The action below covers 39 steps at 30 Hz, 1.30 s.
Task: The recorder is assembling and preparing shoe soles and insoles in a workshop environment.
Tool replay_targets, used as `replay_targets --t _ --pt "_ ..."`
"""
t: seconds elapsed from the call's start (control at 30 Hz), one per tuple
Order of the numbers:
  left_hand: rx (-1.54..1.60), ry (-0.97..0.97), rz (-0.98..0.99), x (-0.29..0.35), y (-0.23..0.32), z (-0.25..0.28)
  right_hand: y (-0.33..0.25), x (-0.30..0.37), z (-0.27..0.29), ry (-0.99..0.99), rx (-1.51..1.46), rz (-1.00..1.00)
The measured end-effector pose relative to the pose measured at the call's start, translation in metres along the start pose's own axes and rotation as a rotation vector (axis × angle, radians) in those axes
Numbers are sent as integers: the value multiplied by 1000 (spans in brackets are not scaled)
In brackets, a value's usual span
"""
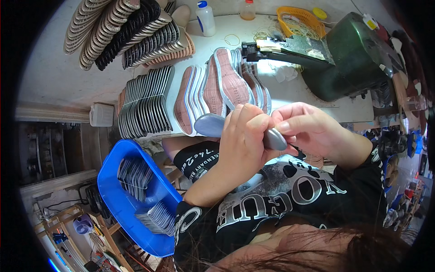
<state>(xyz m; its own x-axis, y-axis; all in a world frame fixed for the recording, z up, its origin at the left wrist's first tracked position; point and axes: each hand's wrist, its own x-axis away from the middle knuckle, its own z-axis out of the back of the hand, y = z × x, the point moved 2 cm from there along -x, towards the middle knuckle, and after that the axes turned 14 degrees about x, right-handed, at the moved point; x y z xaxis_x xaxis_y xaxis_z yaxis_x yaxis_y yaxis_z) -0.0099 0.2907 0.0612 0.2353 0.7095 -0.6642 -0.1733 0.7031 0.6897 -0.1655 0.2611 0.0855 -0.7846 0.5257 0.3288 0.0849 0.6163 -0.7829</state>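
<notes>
In front of my chest my left hand (247, 136) is wrapped round the middle of a grey insole (209, 125). The insole's broad end sticks out to the left of the fist, and its other end shows on the right. My right hand (312, 129) is closed in a pinch at the edge of that right end, thumb against the fingertips; any small thing between them is hidden. Just beyond my hands, a row of pinkish, grey-edged insoles (232, 79) leans together on the white table (222, 31).
A dark green sewing machine (351, 56) stands at the right. On the left are a bundled stack of insoles (145, 102) and a blue tub (115, 206) holding more bundles. Farther back are a white bottle (206, 19), a yellow basket (294, 12) and loose rubber bands (260, 35).
</notes>
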Motion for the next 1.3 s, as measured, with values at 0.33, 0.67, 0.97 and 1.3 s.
replay_targets --t 0.33,0.67,0.97,1.3 --pt "199 -133 33 -5 6 13 6 -5 -14 104 298 57" --pt "1649 -83 489 9 -8 11 -36 -9 -9 303 1083 834" --pt "1543 -238 557 18 -23 9 -43 -47 3 -168 759 409" --pt "1473 148 632 11 -12 5 -40 -29 -9 191 1543 889"
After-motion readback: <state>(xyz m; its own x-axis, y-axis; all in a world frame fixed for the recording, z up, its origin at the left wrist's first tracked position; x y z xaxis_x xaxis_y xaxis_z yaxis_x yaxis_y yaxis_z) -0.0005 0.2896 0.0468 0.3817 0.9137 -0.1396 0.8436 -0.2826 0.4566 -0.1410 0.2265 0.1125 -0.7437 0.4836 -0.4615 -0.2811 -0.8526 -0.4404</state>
